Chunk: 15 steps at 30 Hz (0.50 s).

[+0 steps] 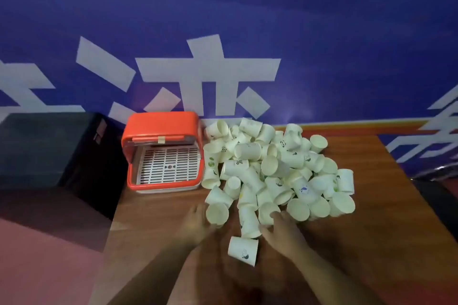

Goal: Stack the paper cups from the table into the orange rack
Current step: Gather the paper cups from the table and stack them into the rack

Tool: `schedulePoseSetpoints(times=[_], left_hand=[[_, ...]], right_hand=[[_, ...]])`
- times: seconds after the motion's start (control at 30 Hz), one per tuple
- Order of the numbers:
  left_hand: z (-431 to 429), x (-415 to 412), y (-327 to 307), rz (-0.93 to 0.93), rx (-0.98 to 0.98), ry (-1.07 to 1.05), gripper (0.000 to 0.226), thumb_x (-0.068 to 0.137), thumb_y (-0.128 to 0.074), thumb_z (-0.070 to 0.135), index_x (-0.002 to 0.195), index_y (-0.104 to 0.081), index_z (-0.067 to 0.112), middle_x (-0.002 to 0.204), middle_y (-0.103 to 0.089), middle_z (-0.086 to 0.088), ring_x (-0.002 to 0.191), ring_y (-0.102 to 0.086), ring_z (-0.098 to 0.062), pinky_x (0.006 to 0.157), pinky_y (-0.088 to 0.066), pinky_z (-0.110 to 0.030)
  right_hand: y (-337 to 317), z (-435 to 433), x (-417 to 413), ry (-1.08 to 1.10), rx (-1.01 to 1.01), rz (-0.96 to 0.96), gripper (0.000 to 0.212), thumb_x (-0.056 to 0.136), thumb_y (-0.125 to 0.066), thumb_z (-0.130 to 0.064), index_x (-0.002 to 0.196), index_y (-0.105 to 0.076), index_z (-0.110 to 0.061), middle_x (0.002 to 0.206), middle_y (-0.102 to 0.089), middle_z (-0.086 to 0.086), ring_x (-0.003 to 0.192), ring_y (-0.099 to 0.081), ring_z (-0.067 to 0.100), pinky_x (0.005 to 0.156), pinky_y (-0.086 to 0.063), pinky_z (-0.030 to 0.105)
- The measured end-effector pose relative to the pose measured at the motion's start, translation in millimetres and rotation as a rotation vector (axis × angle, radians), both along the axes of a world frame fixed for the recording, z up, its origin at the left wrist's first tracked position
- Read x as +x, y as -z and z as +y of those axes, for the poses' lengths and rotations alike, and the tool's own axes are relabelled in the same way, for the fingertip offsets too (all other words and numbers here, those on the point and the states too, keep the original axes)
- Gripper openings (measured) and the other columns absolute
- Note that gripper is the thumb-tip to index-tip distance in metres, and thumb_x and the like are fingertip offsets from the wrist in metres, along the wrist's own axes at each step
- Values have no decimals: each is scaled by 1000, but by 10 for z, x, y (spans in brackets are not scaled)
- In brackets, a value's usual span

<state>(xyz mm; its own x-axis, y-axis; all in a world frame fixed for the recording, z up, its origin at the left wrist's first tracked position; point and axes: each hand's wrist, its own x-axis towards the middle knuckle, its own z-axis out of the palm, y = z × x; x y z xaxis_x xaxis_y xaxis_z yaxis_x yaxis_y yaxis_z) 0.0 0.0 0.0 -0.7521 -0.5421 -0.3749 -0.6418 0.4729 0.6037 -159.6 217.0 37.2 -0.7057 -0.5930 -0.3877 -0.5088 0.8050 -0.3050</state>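
Note:
A big heap of white paper cups lies on the wooden table, most of them on their sides. The orange rack stands left of the heap, its lid raised over a white slotted tray with no cups in it. My left hand is at the heap's near left edge, fingers and thumb around a cup whose mouth faces me. My right hand curls its fingers over the rim of another cup, its thumb against a neighbouring cup. Both hands are blurred.
A single cup lies apart from the heap, between my forearms. A black box sits left of the rack, off the table. A blue banner with white characters hangs right behind the table. The table's left edge runs just past the rack.

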Motion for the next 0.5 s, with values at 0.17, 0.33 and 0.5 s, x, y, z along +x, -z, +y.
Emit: schedulePoseSetpoints(times=[0.17,0.33,0.5], left_hand=[[101,-179,234,-1,30,-8,93,74,-82,38,148,-30,17,137,-36,-9,125,-43,-28,101,-41,-37],[108,-240,372,7,-63,22,83,77,-81,29,145,-35,16,136,-36,-10,122,-45,-31,99,-43,-39],[89,-253,449,67,-123,27,69,80,-79,23,139,-43,14,138,-45,-7,123,-48,-31,95,-46,-42]], right_hand=[[346,-126,286,-122,31,-92,66,81,-57,-64,124,-50,-15,121,-50,4,113,-52,24,92,-45,35],[614,-127,479,-168,60,-118,77,70,-64,-68,127,-49,-17,122,-47,5,110,-52,26,88,-47,38],[769,-74,490,-245,135,-82,74,75,-70,-44,137,-40,-17,130,-44,8,118,-47,29,97,-41,38]])
